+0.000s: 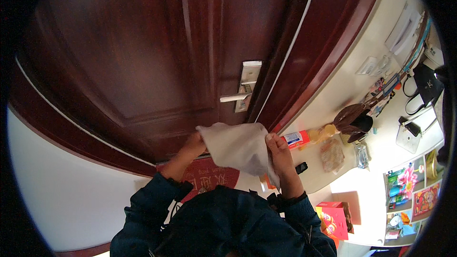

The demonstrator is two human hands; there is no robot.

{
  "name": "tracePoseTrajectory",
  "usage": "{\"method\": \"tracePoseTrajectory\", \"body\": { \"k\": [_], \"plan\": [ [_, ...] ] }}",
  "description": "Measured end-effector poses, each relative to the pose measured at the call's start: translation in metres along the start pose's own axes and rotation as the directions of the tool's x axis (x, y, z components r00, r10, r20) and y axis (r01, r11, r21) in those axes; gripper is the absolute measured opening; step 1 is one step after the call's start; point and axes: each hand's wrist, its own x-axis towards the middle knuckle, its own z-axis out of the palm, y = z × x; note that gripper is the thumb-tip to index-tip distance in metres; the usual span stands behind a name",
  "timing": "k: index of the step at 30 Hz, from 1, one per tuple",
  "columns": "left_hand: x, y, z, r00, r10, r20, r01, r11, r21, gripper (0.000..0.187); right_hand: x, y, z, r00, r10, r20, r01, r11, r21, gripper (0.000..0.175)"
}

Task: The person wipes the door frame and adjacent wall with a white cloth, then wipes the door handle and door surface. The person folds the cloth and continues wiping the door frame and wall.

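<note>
A pale grey-white cloth (234,146) is stretched between my two hands in front of my chest. My left hand (195,145) grips its left corner, with the fingertips partly hidden behind the fabric. At the other side, my right hand (280,152) pinches the right edge, thumb uppermost. Beyond the cloth stands a dark red-brown wooden panel door (142,50), shut in its frame. Its metal lever handle (235,97) sits on a silver lock plate (251,73), above the cloth in the picture and touched by neither hand.
A red doormat (214,173) bearing writing lies at the door's foot. To the right, a white shelf (314,180) carries a red box (296,139), a plastic bag (332,155) and a small black object (301,167). Hats (351,121) and bags (426,84) hang on the wall. A red carton (334,221) stands lower right.
</note>
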Motion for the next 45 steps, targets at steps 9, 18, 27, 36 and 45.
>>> {"method": "tracePoseTrajectory", "body": {
  "k": [9, 18, 27, 36, 45],
  "plan": [
    [-0.002, 0.047, 0.062, 0.957, 0.272, 0.104, -0.264, 0.961, -0.084, 0.039, 0.007, 0.005, 0.024, 0.997, -0.072, 0.034, 0.079, 0.955, -0.285, 0.015],
    [0.005, 0.04, 0.047, 0.992, 0.089, 0.085, -0.087, 0.996, -0.024, 0.038, 0.01, 0.0, 0.023, 0.988, -0.156, 0.014, 0.153, 0.94, -0.305, 0.011],
    [-0.006, 0.041, -0.046, 0.902, -0.174, -0.394, -0.136, 0.753, -0.643, 0.029, 0.018, -0.018, -0.035, 0.932, -0.225, -0.286, 0.192, 0.972, -0.139, 0.019],
    [-0.018, 0.039, -0.056, 0.899, -0.032, -0.437, -0.208, 0.848, -0.488, 0.037, 0.025, -0.016, -0.043, 0.919, -0.297, -0.259, 0.277, 0.954, -0.113, 0.017],
    [-0.02, 0.036, -0.059, 0.899, 0.028, -0.438, -0.217, 0.895, -0.39, 0.033, 0.024, -0.025, -0.036, 0.938, -0.219, -0.268, 0.211, 0.976, -0.059, 0.02]
  ]
}}
